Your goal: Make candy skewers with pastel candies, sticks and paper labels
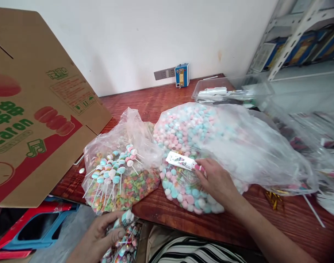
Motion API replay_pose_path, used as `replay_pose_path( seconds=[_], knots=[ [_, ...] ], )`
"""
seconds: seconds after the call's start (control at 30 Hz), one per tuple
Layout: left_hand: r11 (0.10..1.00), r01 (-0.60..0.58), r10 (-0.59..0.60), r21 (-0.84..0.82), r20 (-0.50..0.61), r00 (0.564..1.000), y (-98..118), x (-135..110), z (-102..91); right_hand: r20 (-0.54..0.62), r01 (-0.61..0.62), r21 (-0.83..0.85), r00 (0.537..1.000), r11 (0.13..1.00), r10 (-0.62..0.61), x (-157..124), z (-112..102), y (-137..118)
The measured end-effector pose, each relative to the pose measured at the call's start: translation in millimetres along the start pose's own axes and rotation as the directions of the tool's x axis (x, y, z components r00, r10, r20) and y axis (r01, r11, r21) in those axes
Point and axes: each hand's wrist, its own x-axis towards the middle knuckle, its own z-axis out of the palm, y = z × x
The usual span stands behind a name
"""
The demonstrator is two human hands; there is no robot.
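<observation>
My right hand (214,179) pinches the pink end of a narrow white printed packet (180,160). It is over a large clear bag of pink, blue and white candies (183,197). Low in front, my left hand (101,233) curls its thumb and fingers around a blue-and-white candy piece (126,218); any stick or wrapper on it is hard to make out. Below that hand sits a heap of wrapped candies (125,243). Several candy lollipops (112,168) with white sticks lie on a clear bag of colourful ring candies (139,186), left of the right hand.
A large cardboard box (46,120) stands at the left. Behind the bags are a clear plastic tray (195,95) with white packets and a small blue device (182,75) by the wall. Gold twist ties (275,200) and more plastic bags lie at the right, beside a metal shelf (287,54).
</observation>
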Motion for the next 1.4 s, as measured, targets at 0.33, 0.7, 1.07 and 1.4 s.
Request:
replay_pose_path(
  seconds=[0.33,0.7,1.07,1.4],
  knots=[
    [0.992,-0.124,0.117,0.011,0.262,0.958,33.8,24.8,41.9,-0.069,-0.006,-0.203,0.998,0.979,-0.008,23.5,29.2,27.7],
    [0.295,0.214,0.362,-0.931,0.316,0.877,123.4,124.8,177.1,-0.206,0.131,0.276,0.976,0.952,-0.075,0.7,-17.0,-1.4],
    [0.196,-0.069,0.015,-0.978,-0.068,0.998,143.9,126.5,179.9,0.005,-0.191,0.77,0.956,0.609,0.293,-25.2,-24.5,-2.6],
    [0.283,-0.151,-0.044,-0.947,-0.17,0.984,141.1,128.8,189.0,-0.23,-0.138,0.319,0.948,0.938,0.218,-36.7,-17.2,-6.4]
  ],
)
